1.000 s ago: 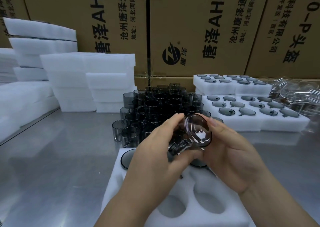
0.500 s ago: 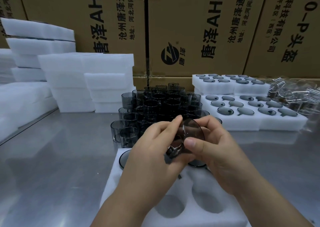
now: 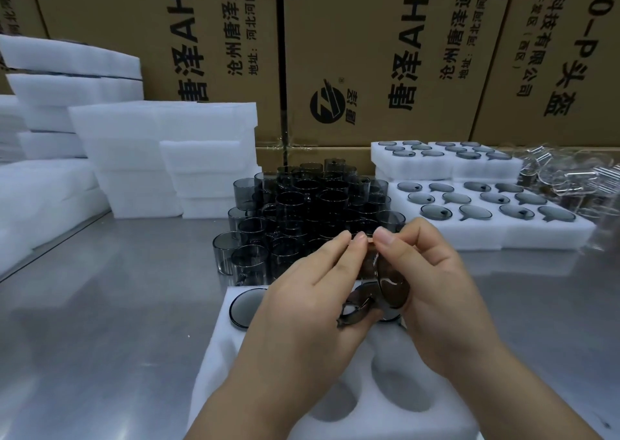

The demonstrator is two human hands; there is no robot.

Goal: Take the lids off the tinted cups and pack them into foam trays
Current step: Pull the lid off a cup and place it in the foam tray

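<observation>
Head — cup point(image 3: 392, 287) between left hand point(image 3: 302, 308), right hand point(image 3: 439, 292)

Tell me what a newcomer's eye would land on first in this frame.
Dead centre, the left hand and right hand grip one tinted cup together, above the near foam tray. Right behind them a dark heap of tinted cups stands on the steel table. To the heap's right lie white foam trays already filled with grey round pieces.
</observation>
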